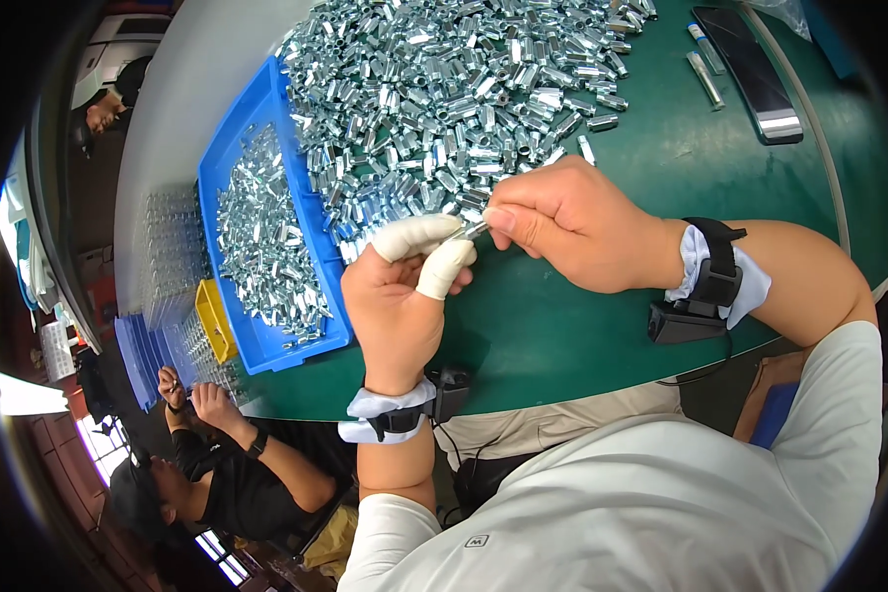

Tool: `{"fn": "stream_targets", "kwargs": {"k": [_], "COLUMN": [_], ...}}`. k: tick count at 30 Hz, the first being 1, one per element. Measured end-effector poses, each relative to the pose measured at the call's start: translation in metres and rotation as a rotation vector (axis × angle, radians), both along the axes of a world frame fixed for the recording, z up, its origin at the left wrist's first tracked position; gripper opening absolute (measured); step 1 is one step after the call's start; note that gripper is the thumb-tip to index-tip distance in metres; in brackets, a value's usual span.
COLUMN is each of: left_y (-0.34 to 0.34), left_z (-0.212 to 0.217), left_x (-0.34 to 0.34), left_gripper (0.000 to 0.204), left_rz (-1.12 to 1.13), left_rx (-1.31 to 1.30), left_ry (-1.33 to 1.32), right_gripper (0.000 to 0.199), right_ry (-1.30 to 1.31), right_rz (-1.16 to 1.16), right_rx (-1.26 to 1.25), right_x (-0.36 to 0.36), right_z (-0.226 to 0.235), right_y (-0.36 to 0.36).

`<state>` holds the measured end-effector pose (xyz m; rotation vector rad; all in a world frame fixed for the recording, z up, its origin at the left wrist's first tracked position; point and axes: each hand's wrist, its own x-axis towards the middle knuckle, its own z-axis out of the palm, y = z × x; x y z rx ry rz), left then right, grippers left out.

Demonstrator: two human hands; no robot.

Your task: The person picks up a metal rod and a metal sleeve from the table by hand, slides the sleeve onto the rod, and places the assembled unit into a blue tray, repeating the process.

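Over the near edge of a heap of shiny silver hexagonal metal sleeves [454, 89], my two hands meet. My left hand [402, 306], with white finger covers on its thumb and forefinger, pinches a small silver metal sleeve [473, 230]. The fingertips of my right hand [587, 227] are closed at the other end of that piece; whether they hold a second small part is hidden. A blue tray [306, 197] full of smaller silver metal parts [261, 237] stands left of my left hand.
On the green tabletop [602, 345], a dark phone [750, 74] and two small tubes [705, 79] lie at the far right. A yellow bin [217, 321] and racks of metal pieces [173, 247] are beyond the tray. At the left, a co-worker in black [237, 493] handles something small.
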<state>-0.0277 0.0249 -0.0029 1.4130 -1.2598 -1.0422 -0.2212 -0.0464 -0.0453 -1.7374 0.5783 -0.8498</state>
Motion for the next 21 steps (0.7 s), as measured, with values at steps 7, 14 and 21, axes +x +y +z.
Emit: {"fn": "stream_targets", "kwargs": {"k": [7,14,21], "left_y": [0.021,0.011,0.0], "left_z": [0.025,0.016,0.001], "left_x": [0.069,0.03,0.031], "left_gripper": [0.016,0.023,0.025], "left_rz": [0.581,-0.084,-0.216], "left_rx": [-0.362,-0.21,-0.18], "left_ry": [-0.317,-0.941,-1.079], "right_gripper": [0.034,0.035,0.034], "right_ry": [-0.063,-0.005,0.043], "right_rz": [-0.03,0.007,0.028], "right_rx": [0.094,0.087,0.092], "right_x": [0.0,-0.001,-0.003], "right_z": [0.002,0.004,0.005], "right_y": [0.0,-0.001,-0.002]}}
